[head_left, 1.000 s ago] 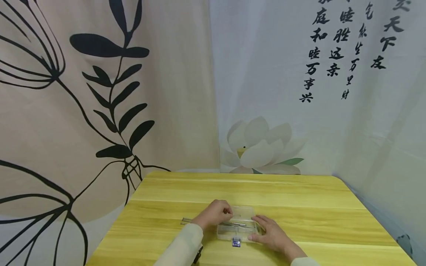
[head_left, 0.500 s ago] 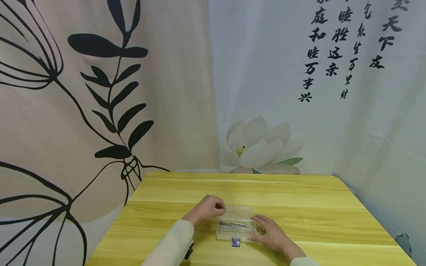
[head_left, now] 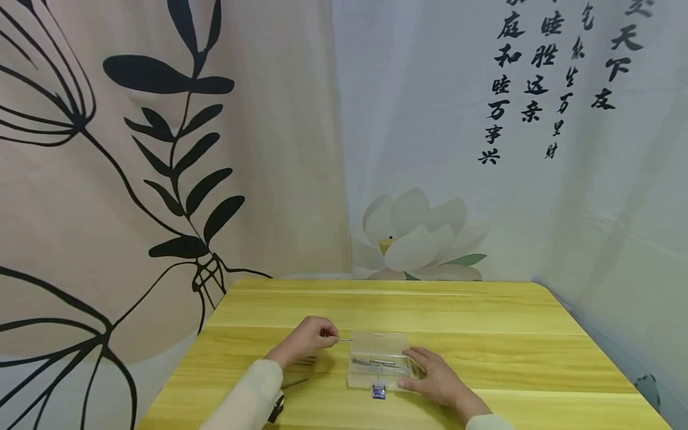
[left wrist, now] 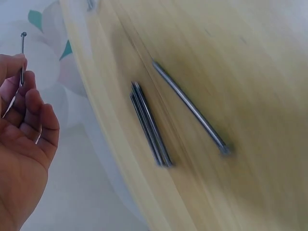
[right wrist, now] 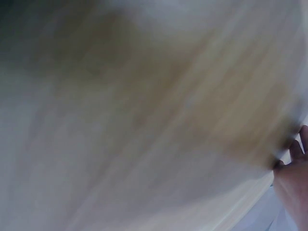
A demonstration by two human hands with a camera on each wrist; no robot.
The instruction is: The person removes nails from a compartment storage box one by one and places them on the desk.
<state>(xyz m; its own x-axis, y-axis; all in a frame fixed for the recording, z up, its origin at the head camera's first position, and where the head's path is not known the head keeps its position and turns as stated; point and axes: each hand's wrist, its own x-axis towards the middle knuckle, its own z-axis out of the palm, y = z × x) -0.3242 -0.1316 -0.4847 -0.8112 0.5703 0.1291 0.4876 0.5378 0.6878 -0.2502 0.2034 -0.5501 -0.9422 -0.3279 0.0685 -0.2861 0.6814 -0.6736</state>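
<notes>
My left hand pinches a thin metal nail between thumb and fingers, its head pointing up in the left wrist view. In the head view this nail sticks out rightward, near the raised lid of a clear plastic box. Several nails lie inside the box. At its right end, my right hand holds the box, thumb at the front and fingers at the back. Below my left hand, a bundle of nails lies on the table, with a single nail apart from it.
A blue-purple latch projects from the box's front. The wooden table reaches back to printed curtains. A dark device sits at my left wrist. The right wrist view is mostly blurred.
My left hand has moved up and left, out of the box, bringing the nail with it. Nails on the table show beneath it. My right hand stays at the box.
</notes>
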